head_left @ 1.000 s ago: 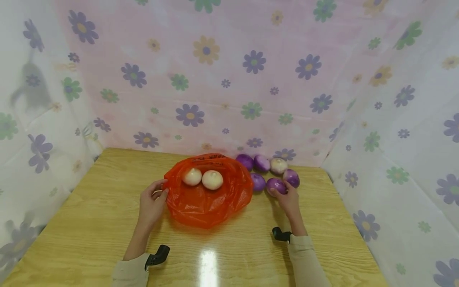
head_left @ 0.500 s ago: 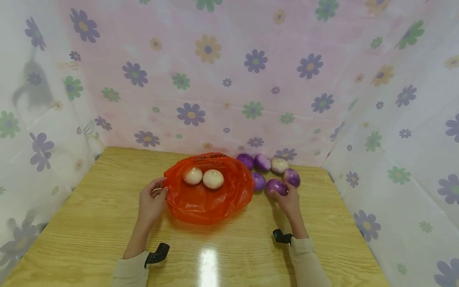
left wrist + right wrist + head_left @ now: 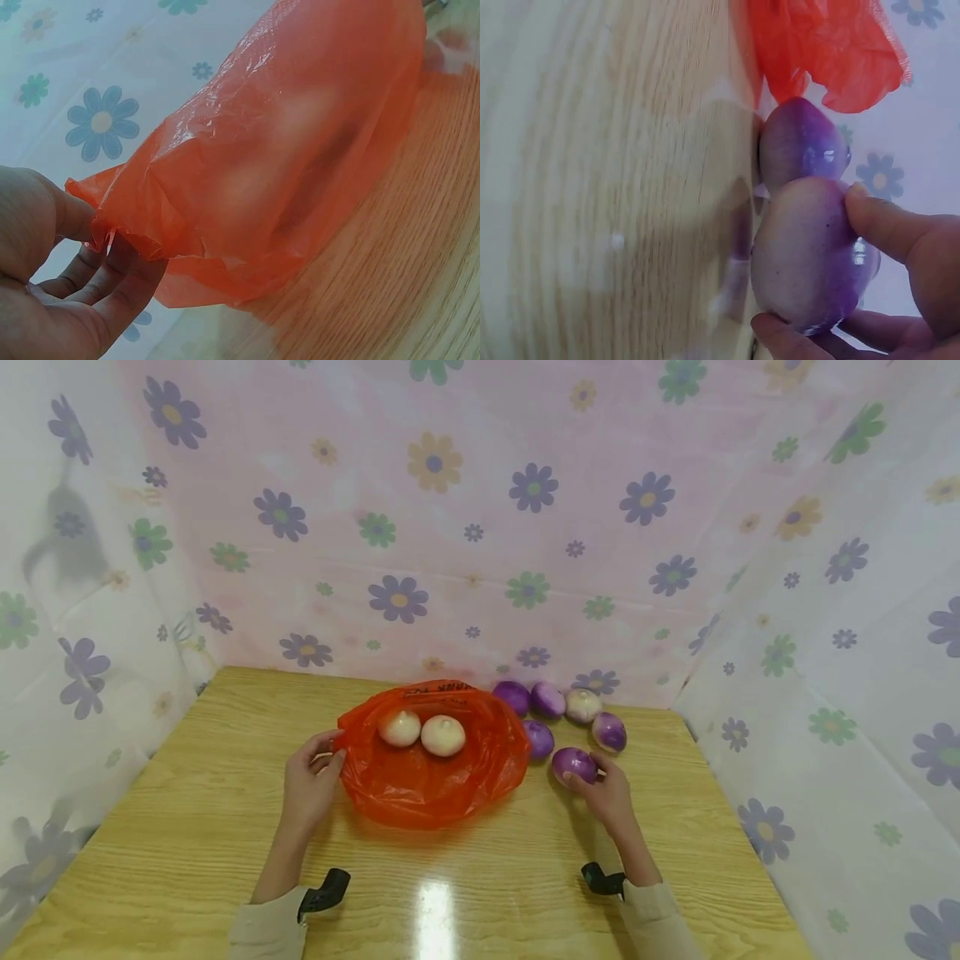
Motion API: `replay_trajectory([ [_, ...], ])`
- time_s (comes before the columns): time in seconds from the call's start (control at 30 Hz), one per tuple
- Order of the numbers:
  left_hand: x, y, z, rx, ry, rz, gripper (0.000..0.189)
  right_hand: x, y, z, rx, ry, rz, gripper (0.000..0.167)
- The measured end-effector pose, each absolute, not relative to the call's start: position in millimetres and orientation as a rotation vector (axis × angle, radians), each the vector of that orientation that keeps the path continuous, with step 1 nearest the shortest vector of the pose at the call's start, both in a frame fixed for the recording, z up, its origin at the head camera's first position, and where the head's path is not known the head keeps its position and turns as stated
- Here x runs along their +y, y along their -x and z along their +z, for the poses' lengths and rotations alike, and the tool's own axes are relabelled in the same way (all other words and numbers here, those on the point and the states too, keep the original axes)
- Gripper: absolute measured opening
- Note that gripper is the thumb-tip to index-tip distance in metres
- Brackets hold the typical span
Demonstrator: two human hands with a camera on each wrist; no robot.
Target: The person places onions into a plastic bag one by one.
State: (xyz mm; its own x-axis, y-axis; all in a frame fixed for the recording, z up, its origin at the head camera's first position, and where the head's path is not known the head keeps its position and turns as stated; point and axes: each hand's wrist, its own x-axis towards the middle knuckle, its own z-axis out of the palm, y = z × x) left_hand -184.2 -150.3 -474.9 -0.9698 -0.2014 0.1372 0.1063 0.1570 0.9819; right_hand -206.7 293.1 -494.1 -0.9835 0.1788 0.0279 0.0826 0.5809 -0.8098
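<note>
My left hand (image 3: 310,782) pinches the left rim of a thin red plastic bag (image 3: 420,789); in the left wrist view the bag's edge (image 3: 131,225) is bunched between thumb and fingers. Its mouth gapes, with two white onions (image 3: 443,736) showing inside. To the right of the bag, my right hand (image 3: 609,793) grips a glossy purple onion (image 3: 573,765), thumb on one side and fingers on the other. The right wrist view shows this held onion (image 3: 806,255) overlapping another purple onion (image 3: 802,146) near the bag.
Behind the held onion sit several more purple onions (image 3: 547,700) and a white onion (image 3: 582,706), close to the back edge of the wooden table (image 3: 510,877). Flowered cloth (image 3: 480,527) encloses the table at the back and sides.
My right hand has drawn the purple onion slightly toward me, apart from the onion on its right. My left hand has pulled the bag's rim a little to the left.
</note>
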Motion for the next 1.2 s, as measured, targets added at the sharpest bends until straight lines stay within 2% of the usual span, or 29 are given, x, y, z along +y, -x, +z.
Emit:
replay_trajectory([
  [0.37, -151, 185, -475, -2.179, -0.087, -1.896, 0.031, 277, 183, -468, -2.487, 0.261, 1.550, 0.063],
  [0.8, -151, 186, -477, -2.184, -0.081, -1.907, 0.030, 233, 160, -463, -2.211, -0.025, 1.856, 0.056],
  [1.2, -152, 187, -478, -2.167, -0.097, -1.961, 0.031, 189, 163, -447, -2.246, -0.320, 1.956, 0.055],
])
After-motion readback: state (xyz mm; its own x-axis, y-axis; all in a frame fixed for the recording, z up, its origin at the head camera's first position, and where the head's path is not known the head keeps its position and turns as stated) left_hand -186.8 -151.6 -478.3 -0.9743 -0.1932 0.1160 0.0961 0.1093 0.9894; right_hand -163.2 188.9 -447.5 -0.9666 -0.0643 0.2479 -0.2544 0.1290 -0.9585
